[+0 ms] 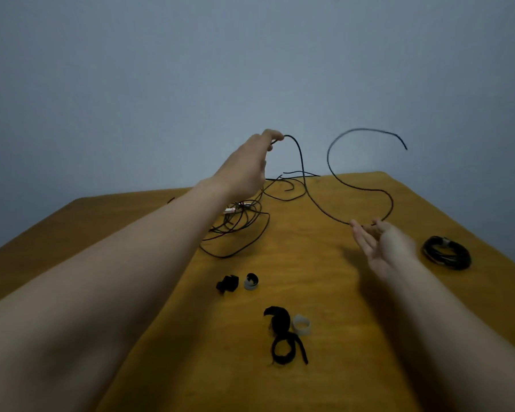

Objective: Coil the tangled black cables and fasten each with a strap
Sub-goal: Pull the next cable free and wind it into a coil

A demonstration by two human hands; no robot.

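Note:
My left hand (247,165) is raised above the table and pinches a thin black cable (305,185) at its fingertips. The cable sags down to my right hand (381,242), which pinches it between thumb and forefinger, palm up with the other fingers spread. Beyond that pinch the cable's free end (369,130) arcs up through the air. A tangle of black cables (241,221) with a small white and red connector lies under my left wrist. Black straps (281,334) lie near the table's front.
A coiled black cable (446,252) lies at the right of the yellow wooden table (324,292). A black strap roll (227,283), a grey and black roll (251,281) and a white ring (301,324) sit mid-table. A grey wall rises behind.

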